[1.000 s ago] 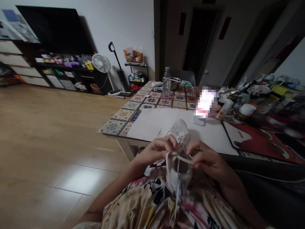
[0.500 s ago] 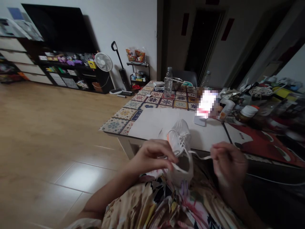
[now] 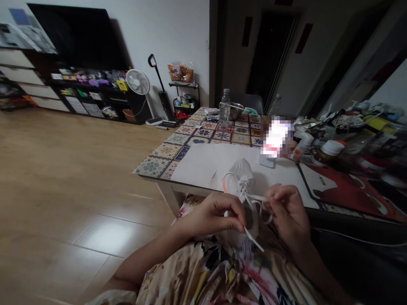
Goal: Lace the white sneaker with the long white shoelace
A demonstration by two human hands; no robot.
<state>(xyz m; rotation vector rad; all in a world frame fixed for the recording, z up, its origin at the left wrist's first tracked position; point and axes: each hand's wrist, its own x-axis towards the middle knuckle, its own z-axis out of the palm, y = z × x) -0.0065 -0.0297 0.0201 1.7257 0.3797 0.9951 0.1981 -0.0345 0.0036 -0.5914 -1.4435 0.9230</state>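
A white shoe (image 3: 245, 169) rests with its toe against the table's near edge and its heel toward my body. White laces cross its tongue. My left hand (image 3: 222, 212) is over the shoe's opening, thumb and fingers pinching a shoelace (image 3: 254, 240) whose loose tip points down to the right. To the right of the shoe, my right hand (image 3: 288, 207) is closed on another stretch of lace (image 3: 257, 197), drawn sideways from the eyelets. A small lace loop hangs below those fingers. My left hand hides part of the shoe's side.
A white sheet (image 3: 200, 163) covers the near part of the patterned table (image 3: 152, 166). On it stands a lit, blurred phone (image 3: 276, 140). A plastic bottle (image 3: 224, 110) and a bowl are behind. Jars (image 3: 330, 150) and clutter crowd the right, beside a red mat (image 3: 352, 186).
My right hand has moved left, closer to the shoe, with the lace. My left hand has shifted slightly right and down, and a lace end now shows in its pinch.
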